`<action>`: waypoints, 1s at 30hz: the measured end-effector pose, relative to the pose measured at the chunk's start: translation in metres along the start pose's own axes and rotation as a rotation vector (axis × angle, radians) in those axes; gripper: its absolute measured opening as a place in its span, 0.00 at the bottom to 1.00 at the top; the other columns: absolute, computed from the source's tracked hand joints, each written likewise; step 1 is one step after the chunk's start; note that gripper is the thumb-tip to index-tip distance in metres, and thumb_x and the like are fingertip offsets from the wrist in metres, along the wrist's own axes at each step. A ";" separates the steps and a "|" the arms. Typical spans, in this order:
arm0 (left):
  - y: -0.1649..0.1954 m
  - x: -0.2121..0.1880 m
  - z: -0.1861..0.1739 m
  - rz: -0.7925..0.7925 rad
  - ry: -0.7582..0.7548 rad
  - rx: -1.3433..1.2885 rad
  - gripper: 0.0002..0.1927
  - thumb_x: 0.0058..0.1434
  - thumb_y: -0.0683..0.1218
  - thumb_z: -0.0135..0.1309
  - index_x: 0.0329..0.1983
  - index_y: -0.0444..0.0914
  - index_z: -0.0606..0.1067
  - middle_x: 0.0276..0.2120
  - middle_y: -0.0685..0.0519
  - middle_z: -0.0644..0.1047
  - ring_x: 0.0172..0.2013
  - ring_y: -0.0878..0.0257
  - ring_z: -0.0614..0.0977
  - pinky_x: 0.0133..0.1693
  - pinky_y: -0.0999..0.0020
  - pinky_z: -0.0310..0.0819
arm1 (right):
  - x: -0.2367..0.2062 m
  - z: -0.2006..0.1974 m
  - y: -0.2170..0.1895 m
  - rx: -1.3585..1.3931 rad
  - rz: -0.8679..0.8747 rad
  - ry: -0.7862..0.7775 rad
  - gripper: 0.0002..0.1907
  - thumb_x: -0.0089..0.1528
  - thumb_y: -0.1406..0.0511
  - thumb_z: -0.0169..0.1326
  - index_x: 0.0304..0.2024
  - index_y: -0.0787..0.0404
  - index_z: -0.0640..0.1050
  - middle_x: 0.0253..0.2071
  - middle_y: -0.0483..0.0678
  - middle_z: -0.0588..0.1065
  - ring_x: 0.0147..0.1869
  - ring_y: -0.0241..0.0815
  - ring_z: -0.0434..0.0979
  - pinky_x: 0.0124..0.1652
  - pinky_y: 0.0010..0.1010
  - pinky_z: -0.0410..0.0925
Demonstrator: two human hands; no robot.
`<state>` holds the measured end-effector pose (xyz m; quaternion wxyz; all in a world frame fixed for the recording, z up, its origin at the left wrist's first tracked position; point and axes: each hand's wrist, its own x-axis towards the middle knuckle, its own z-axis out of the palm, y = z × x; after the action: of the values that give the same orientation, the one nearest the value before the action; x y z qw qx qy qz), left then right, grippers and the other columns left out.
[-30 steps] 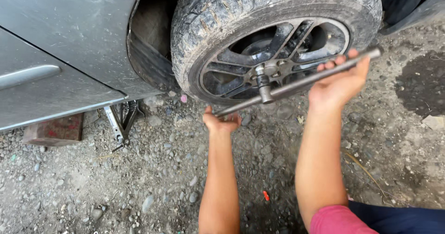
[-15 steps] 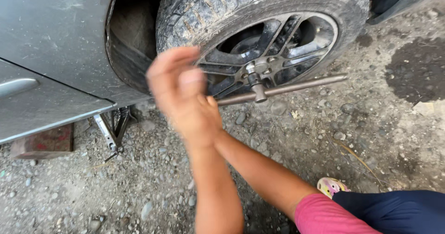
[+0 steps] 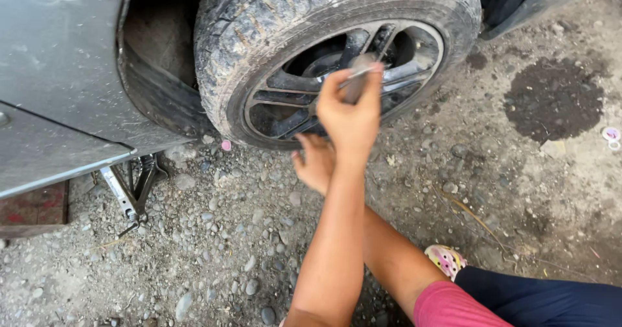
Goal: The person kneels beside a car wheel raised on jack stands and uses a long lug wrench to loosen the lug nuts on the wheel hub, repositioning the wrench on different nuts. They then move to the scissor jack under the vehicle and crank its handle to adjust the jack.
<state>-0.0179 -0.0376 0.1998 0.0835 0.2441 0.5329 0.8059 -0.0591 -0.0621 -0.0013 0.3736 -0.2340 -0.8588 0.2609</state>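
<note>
A car wheel (image 3: 414, 55) with dark spokes and a worn tyre (image 3: 259, 22) fills the top of the view. A metal wheel wrench (image 3: 358, 74), blurred by motion, sticks out from the hub. My left hand (image 3: 350, 116) is raised in front of the spokes and closed around the wrench bar. My right hand (image 3: 314, 165) hangs lower, just below the tyre's bottom edge, partly behind my left forearm. Its fingers are apart and nothing is in it. My arms cross each other.
A scissor jack (image 3: 133, 184) stands under the grey car body (image 3: 58, 74), next to a reddish block (image 3: 32, 207). The ground is gravel and stones, with a dark oily stain (image 3: 554, 100) at right. My sandalled foot (image 3: 444, 259) is at lower right.
The wrench has swung from nearly level to pointing toward the camera. My right hand has let go of its end and dropped low. My left hand now holds the bar in front of the hub.
</note>
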 end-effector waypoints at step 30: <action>0.044 0.043 -0.199 0.139 0.433 -0.085 0.16 0.70 0.53 0.44 0.55 0.41 0.70 0.52 0.55 0.76 0.51 0.63 0.76 0.52 0.62 0.67 | 0.052 -0.072 -0.163 0.101 -0.149 0.229 0.18 0.68 0.53 0.48 0.52 0.57 0.75 0.42 0.48 0.69 0.47 0.50 0.69 0.50 0.45 0.58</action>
<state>-0.1458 -0.2014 0.1905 -0.0782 0.0981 0.4857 0.8651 -0.0696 -0.1348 0.1691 0.4990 -0.1787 -0.8113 0.2469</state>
